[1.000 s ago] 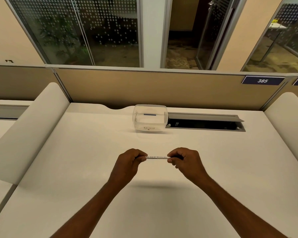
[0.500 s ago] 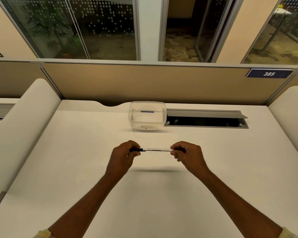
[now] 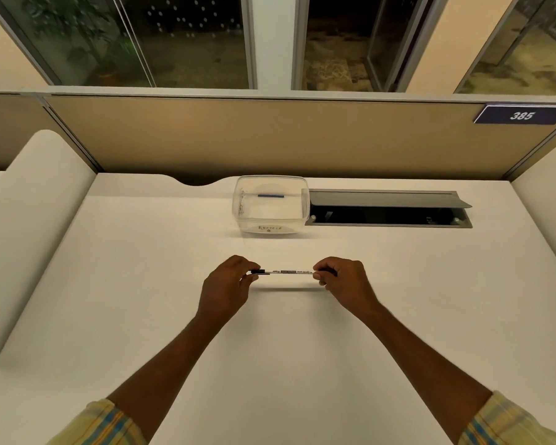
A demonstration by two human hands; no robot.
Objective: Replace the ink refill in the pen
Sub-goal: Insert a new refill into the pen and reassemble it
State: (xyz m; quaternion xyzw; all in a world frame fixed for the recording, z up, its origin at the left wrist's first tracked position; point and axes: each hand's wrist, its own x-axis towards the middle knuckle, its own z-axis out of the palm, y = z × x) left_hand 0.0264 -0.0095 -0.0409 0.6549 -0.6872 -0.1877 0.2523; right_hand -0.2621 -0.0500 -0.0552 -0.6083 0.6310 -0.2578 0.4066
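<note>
A thin white pen point(image 3: 291, 272) with black print and a black left end hangs level just above the white desk. My left hand point(image 3: 228, 285) pinches its black end between thumb and fingers. My right hand point(image 3: 342, 279) pinches the other end, which is hidden in the fingers. Behind them stands a clear plastic tub point(image 3: 272, 208) with handwriting on its front, and a short blue refill point(image 3: 271, 196) lies inside it.
An open cable tray point(image 3: 389, 208) with a raised grey flap sits in the desk right of the tub. Tan partition panels close the back, with a sign reading 385 point(image 3: 522, 115). White curved side screens stand at left point(image 3: 29, 220) and right.
The black left end of the pen has come out of my left hand's fingers and now shows; both hands have spread slightly apart. The camera has tilted down a little.
</note>
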